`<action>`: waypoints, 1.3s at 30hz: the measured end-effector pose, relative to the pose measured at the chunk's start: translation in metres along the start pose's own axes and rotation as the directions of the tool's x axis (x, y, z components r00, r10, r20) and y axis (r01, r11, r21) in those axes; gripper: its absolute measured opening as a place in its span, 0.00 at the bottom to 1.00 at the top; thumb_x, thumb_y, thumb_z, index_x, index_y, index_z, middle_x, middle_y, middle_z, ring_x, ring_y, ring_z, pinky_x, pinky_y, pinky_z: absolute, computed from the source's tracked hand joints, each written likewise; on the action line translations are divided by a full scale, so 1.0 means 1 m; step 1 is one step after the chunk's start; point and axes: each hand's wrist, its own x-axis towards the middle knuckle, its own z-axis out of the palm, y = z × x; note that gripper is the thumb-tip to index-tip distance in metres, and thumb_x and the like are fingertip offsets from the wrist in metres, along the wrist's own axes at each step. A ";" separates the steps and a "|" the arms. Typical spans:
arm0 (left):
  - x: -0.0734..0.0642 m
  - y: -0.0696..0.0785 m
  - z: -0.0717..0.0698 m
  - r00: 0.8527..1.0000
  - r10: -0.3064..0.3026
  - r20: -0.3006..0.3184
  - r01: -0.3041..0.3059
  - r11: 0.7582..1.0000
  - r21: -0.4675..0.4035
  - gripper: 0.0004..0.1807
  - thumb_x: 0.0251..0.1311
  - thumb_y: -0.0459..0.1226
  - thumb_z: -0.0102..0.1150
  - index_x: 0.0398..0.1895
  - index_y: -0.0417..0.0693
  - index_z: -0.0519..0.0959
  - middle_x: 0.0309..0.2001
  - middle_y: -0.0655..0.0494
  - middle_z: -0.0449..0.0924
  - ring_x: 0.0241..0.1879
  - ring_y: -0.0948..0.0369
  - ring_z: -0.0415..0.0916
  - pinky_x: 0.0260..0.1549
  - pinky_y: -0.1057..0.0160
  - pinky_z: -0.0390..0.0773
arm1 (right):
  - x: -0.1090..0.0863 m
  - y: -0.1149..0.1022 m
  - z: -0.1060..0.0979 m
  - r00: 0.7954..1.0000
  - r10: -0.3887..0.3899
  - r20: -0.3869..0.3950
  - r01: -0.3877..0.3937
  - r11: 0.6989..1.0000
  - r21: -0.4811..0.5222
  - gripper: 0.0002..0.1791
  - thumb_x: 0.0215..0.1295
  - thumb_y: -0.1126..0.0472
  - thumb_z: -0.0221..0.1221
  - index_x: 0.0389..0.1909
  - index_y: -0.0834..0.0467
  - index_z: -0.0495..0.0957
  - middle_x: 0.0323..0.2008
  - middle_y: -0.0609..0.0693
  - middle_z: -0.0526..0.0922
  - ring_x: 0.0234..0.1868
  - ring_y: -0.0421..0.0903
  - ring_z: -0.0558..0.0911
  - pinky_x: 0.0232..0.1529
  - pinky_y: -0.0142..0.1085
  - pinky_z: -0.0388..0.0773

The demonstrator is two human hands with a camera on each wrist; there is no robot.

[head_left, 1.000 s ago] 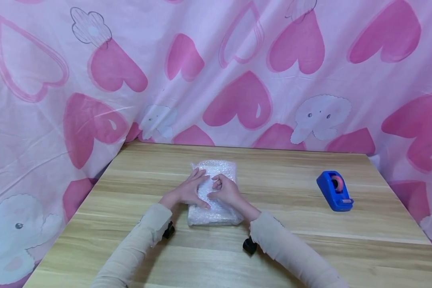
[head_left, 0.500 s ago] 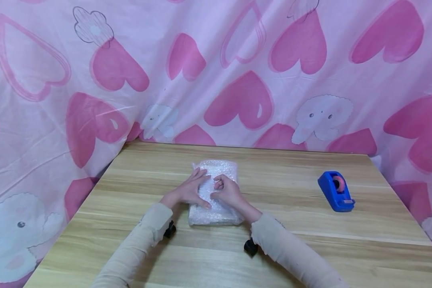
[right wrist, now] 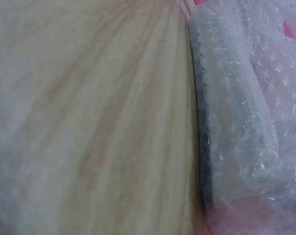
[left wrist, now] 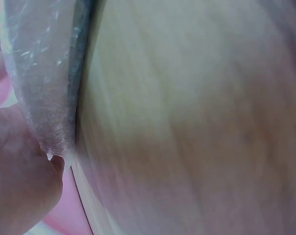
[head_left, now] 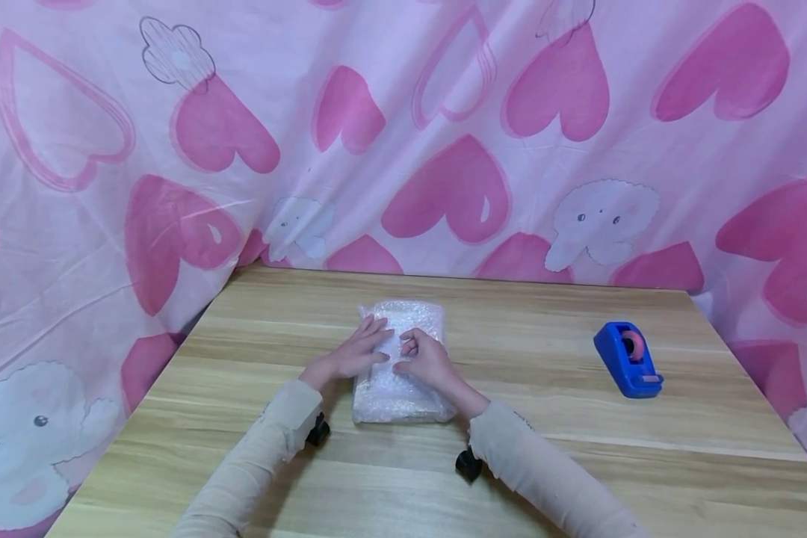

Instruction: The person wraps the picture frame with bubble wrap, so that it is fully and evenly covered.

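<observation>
A flat rectangular package in clear bubble wrap (head_left: 403, 407) lies on the wooden table, in front of the person. My left hand (head_left: 353, 355) rests on its left side with the fingers spread and fairly straight; the left wrist view shows that hand (left wrist: 23, 171) against the end of the bubble wrap (left wrist: 45, 73). On the right part of the package is my right hand (head_left: 430, 362), its fingers bent and its thumb lying toward the left hand. Whether it pinches any of the wrap is too small to make out. The right wrist view shows the package's wrapped side (right wrist: 231, 112).
A blue tape dispenser (head_left: 628, 360) with a pink roll stands at the right of the wooden table (head_left: 524, 388). A pink curtain with hearts (head_left: 444, 187) hangs behind the table and along both sides. Black wrist cameras (head_left: 468, 465) sit under the sleeves.
My left thumb has moved up and in toward the left fingers, away from the package's near part. The right hand has barely moved; the package stays in place.
</observation>
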 end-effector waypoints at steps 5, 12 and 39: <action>0.000 -0.001 0.001 1.000 -0.006 -0.026 0.005 1.000 -0.021 0.28 0.68 0.46 0.36 0.67 0.42 0.57 0.71 0.47 0.40 0.69 0.48 0.26 0.64 0.42 0.35 | 0.000 0.001 0.000 1.000 -0.003 -0.004 0.003 1.000 -0.013 0.27 0.38 0.68 0.70 0.44 0.66 0.72 0.29 0.51 0.79 0.35 0.48 0.77 0.43 0.39 0.76; -0.001 -0.001 0.003 0.998 0.036 -0.045 -0.036 0.999 0.005 0.28 0.65 0.41 0.42 0.66 0.38 0.58 0.70 0.43 0.41 0.69 0.45 0.27 0.64 0.40 0.37 | 0.000 0.002 0.000 1.000 -0.006 0.001 0.006 1.000 0.001 0.28 0.39 0.68 0.70 0.44 0.66 0.72 0.30 0.52 0.79 0.35 0.47 0.78 0.42 0.38 0.76; 0.000 -0.002 0.003 0.997 0.061 -0.043 -0.059 0.997 0.053 0.30 0.62 0.40 0.46 0.66 0.38 0.57 0.70 0.42 0.42 0.69 0.44 0.28 0.64 0.42 0.38 | 0.026 0.015 -0.006 0.974 0.012 -0.226 -0.048 0.987 -0.156 0.05 0.45 0.65 0.65 0.17 0.59 0.78 0.14 0.46 0.77 0.17 0.38 0.73 0.22 0.30 0.72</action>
